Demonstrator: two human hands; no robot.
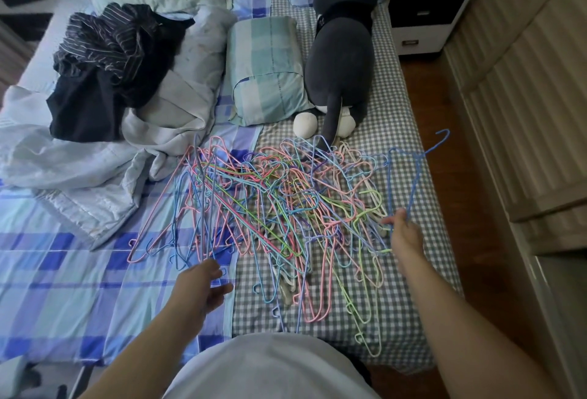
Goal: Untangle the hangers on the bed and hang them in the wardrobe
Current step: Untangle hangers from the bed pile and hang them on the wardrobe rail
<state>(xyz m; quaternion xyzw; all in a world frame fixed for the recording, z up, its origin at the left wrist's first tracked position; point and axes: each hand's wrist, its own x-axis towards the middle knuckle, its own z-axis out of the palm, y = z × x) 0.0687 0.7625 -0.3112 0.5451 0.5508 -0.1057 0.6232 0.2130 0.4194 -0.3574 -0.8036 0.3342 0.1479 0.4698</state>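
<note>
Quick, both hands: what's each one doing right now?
Left hand: fingers curled, seems to grip hangers from the tangled pile, though the hold is partly hidden.
Right hand: holding a blue hanger, lifted off the pile's right edge.

Left hand [203, 284] blurred; wardrobe [524, 81] cut by edge.

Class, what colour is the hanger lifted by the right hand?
Blue; the hanger in the right hand shows in the head view.
</note>
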